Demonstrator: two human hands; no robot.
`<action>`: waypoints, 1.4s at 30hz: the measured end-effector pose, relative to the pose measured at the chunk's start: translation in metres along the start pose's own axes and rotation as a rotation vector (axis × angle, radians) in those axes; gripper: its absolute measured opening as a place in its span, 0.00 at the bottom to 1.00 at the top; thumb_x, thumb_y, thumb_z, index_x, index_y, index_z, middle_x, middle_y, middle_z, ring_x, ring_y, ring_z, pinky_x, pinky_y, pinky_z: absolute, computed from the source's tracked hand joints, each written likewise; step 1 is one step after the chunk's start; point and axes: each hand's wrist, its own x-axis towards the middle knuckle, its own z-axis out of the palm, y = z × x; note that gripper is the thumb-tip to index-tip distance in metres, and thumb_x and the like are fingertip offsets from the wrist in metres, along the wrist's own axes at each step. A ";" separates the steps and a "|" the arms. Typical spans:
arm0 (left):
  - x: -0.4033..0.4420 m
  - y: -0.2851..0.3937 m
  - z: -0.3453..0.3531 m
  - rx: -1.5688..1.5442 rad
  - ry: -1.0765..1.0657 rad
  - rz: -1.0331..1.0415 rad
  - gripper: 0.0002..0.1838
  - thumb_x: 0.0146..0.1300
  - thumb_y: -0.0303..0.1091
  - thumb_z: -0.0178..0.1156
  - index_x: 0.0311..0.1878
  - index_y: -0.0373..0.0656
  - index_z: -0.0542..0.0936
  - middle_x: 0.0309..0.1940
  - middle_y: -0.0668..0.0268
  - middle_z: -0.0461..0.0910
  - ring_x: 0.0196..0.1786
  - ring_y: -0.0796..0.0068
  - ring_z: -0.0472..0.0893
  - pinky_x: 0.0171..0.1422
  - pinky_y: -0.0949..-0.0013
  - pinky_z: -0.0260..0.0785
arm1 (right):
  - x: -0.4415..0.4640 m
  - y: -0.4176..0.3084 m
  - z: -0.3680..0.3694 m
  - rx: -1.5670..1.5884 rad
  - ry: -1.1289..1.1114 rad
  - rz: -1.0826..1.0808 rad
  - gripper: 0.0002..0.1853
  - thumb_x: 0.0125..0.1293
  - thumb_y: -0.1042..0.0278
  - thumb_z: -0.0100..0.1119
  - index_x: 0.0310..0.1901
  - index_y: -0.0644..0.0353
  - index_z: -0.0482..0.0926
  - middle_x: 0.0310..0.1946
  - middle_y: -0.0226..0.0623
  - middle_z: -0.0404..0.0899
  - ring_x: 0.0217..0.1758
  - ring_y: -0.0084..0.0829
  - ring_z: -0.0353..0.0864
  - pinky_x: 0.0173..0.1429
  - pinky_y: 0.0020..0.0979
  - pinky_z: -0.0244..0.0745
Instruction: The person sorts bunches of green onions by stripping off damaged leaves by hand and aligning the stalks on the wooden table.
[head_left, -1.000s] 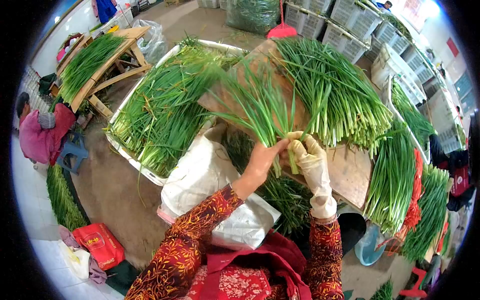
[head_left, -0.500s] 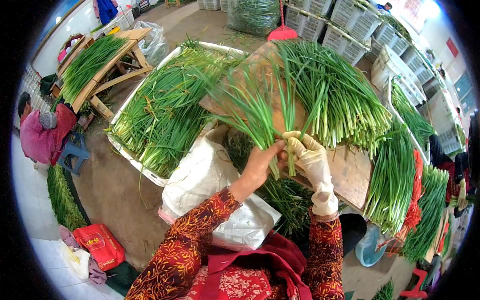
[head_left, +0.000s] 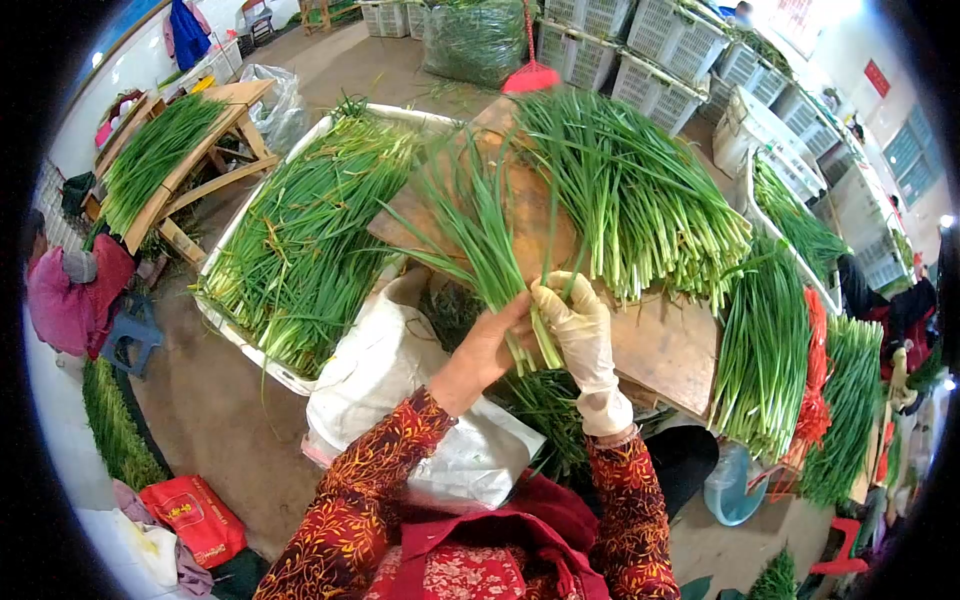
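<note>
A small bunch of green chives (head_left: 482,235) is gripped near its pale stem ends in my bare left hand (head_left: 478,352). My right hand (head_left: 578,330) wears a pale glove. Its thumb and fingers pinch together beside the bunch, with a thin chive leaf rising from them. Both hands are close together over the near edge of a wooden board (head_left: 655,345). To their right on this board lies a large pile of chives (head_left: 630,190), pale stems toward me. Part of the left fingers is hidden behind the stems.
A white crate (head_left: 250,345) of loose chives stands to the left. White sacking (head_left: 385,385) lies by my left forearm. More chives (head_left: 765,350), red ties (head_left: 815,375) and a blue basin (head_left: 735,490) are at right. A person (head_left: 80,295) sits far left.
Earlier each hand held its own portion of chives. Now most stalks are together in my left hand, and my right pinches only a thin leaf. The view has shifted slightly.
</note>
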 end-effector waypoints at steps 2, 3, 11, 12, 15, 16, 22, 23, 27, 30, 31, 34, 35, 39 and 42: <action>-0.006 0.008 0.026 0.035 0.130 -0.040 0.16 0.60 0.40 0.59 0.48 0.43 0.73 0.36 0.69 0.75 0.36 0.77 0.75 0.42 0.72 0.69 | -0.003 0.005 -0.007 0.130 -0.020 -0.013 0.07 0.62 0.70 0.56 0.40 0.61 0.75 0.29 0.26 0.75 0.30 0.17 0.75 0.36 0.21 0.73; -0.005 0.012 0.029 0.031 0.130 -0.035 0.16 0.60 0.40 0.59 0.48 0.43 0.73 0.36 0.69 0.75 0.36 0.77 0.75 0.42 0.72 0.69 | -0.006 0.006 -0.012 0.186 -0.039 -0.092 0.07 0.62 0.70 0.55 0.41 0.61 0.74 0.31 0.28 0.77 0.35 0.19 0.76 0.43 0.22 0.74; 0.001 0.033 0.034 0.425 0.014 0.174 0.15 0.64 0.42 0.53 0.43 0.38 0.74 0.42 0.64 0.76 0.45 0.71 0.78 0.46 0.70 0.71 | -0.039 -0.007 -0.053 -0.074 -0.457 0.152 0.06 0.61 0.71 0.56 0.36 0.65 0.76 0.30 0.31 0.77 0.31 0.21 0.75 0.39 0.21 0.69; 0.003 0.032 0.031 0.384 0.042 0.193 0.15 0.64 0.41 0.53 0.43 0.38 0.74 0.41 0.62 0.76 0.44 0.70 0.78 0.48 0.66 0.73 | -0.043 -0.013 -0.051 -0.092 -0.398 0.202 0.06 0.61 0.70 0.56 0.35 0.65 0.77 0.28 0.30 0.76 0.29 0.20 0.74 0.37 0.21 0.69; 0.009 0.064 0.020 0.280 0.162 0.341 0.12 0.64 0.40 0.53 0.41 0.41 0.73 0.38 0.62 0.77 0.44 0.69 0.78 0.47 0.60 0.76 | -0.056 -0.021 -0.053 -0.190 -0.700 0.315 0.07 0.61 0.69 0.56 0.35 0.64 0.77 0.27 0.30 0.76 0.29 0.19 0.74 0.36 0.21 0.70; 0.015 0.085 0.012 0.225 0.223 0.432 0.12 0.63 0.41 0.53 0.41 0.43 0.72 0.34 0.66 0.76 0.41 0.72 0.78 0.45 0.62 0.76 | -0.068 -0.015 -0.053 -0.303 -0.774 0.401 0.08 0.62 0.68 0.56 0.36 0.65 0.76 0.27 0.32 0.77 0.29 0.18 0.75 0.36 0.21 0.71; 0.023 0.078 0.003 -0.010 0.070 0.289 0.13 0.63 0.45 0.53 0.44 0.49 0.70 0.23 0.79 0.67 0.27 0.85 0.70 0.36 0.70 0.70 | -0.051 -0.022 -0.063 -1.236 -0.491 0.147 0.20 0.55 0.55 0.60 0.49 0.53 0.75 0.40 0.39 0.79 0.43 0.39 0.79 0.46 0.33 0.74; 0.020 0.063 0.009 -0.008 0.103 0.206 0.12 0.62 0.44 0.54 0.44 0.48 0.70 0.23 0.79 0.67 0.26 0.84 0.69 0.36 0.70 0.69 | -0.038 -0.034 -0.059 -1.306 -0.235 0.000 0.17 0.55 0.58 0.61 0.45 0.55 0.77 0.35 0.38 0.81 0.37 0.35 0.81 0.42 0.32 0.75; 0.018 0.017 0.011 0.002 0.101 0.058 0.12 0.60 0.37 0.59 0.43 0.45 0.71 0.24 0.76 0.69 0.27 0.81 0.69 0.33 0.70 0.67 | 0.031 -0.053 -0.049 -1.496 0.148 -0.141 0.14 0.60 0.52 0.54 0.32 0.54 0.78 0.18 0.32 0.78 0.20 0.30 0.76 0.31 0.30 0.70; 0.014 0.015 0.029 0.080 0.121 0.071 0.13 0.57 0.36 0.62 0.42 0.44 0.73 0.26 0.73 0.71 0.27 0.82 0.71 0.34 0.72 0.68 | 0.048 -0.034 -0.055 -1.564 0.072 -0.196 0.13 0.59 0.53 0.55 0.32 0.55 0.77 0.18 0.33 0.78 0.21 0.32 0.77 0.32 0.32 0.70; 0.015 0.017 0.032 0.085 0.126 0.076 0.13 0.57 0.36 0.62 0.42 0.44 0.73 0.26 0.73 0.71 0.27 0.82 0.71 0.34 0.72 0.68 | 0.043 -0.034 -0.051 -1.486 0.098 -0.187 0.13 0.59 0.54 0.55 0.32 0.56 0.77 0.19 0.33 0.78 0.22 0.33 0.77 0.32 0.32 0.70; 0.027 0.015 0.030 0.318 0.098 0.187 0.15 0.58 0.36 0.61 0.47 0.43 0.73 0.34 0.72 0.74 0.29 0.83 0.71 0.33 0.78 0.65 | 0.014 -0.037 -0.036 -1.360 0.092 -0.231 0.12 0.58 0.56 0.57 0.31 0.56 0.77 0.19 0.35 0.78 0.24 0.35 0.78 0.31 0.32 0.71; 0.029 0.013 0.029 0.319 0.109 0.179 0.15 0.58 0.36 0.61 0.47 0.43 0.73 0.34 0.72 0.74 0.29 0.83 0.71 0.33 0.78 0.65 | 0.004 -0.035 -0.031 -1.313 0.082 -0.285 0.11 0.58 0.57 0.58 0.31 0.57 0.76 0.19 0.37 0.77 0.24 0.36 0.78 0.29 0.32 0.71; 0.029 0.010 0.029 0.429 0.112 0.147 0.18 0.55 0.38 0.64 0.46 0.42 0.73 0.34 0.74 0.73 0.32 0.83 0.70 0.36 0.77 0.65 | -0.015 -0.021 -0.026 -1.266 0.028 -0.315 0.10 0.57 0.59 0.60 0.30 0.56 0.75 0.19 0.39 0.77 0.23 0.37 0.78 0.27 0.33 0.70; 0.025 0.010 0.025 0.470 0.023 0.141 0.18 0.56 0.38 0.63 0.46 0.42 0.73 0.34 0.74 0.73 0.34 0.84 0.71 0.38 0.77 0.65 | -0.020 -0.017 -0.026 -1.284 -0.010 -0.344 0.09 0.56 0.60 0.60 0.29 0.56 0.75 0.21 0.39 0.77 0.25 0.38 0.78 0.28 0.34 0.71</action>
